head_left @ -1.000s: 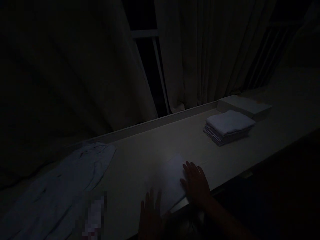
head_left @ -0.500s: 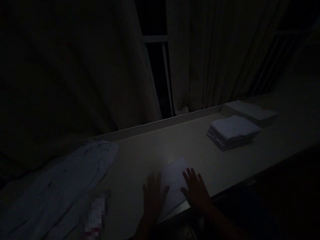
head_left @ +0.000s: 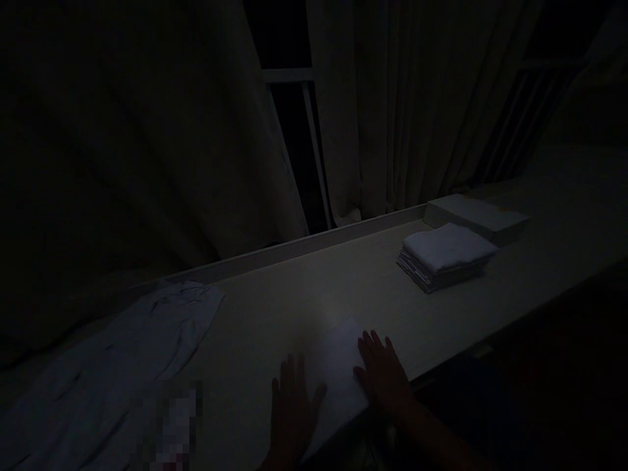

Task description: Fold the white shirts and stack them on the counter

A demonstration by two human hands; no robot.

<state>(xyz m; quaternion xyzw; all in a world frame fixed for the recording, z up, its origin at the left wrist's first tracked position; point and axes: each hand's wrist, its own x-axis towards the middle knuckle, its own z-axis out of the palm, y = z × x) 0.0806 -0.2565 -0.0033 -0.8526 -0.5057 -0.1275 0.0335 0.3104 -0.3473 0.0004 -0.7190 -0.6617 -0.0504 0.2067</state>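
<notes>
Very dark scene; no brand, label or writing is showing anywhere readable. A blurred patch is sitting near the table's front edge at lower left, content not tellable.

The left hand is lying flat and open, fingers spread, palm down on the left part of a folded white cloth. The right hand is also lying open and flat, fingers together and pointing away from the person, pressing on the cloth's right edge. Neither hand is gripping anything.

The folded white cloth is lying flat at the near edge of the long pale table, right in front of the person. Its long axis is running from the near edge toward the far right, one corner pointing away toward the curtains.

No containers are showing. A stack of folded cloths is resting well apart to the right, and just behind it a flat white box-like slab is sitting by the table's back rim; whether it holds anything cannot be told. An unfolded pale garment is spreading across the table's left end.
</notes>
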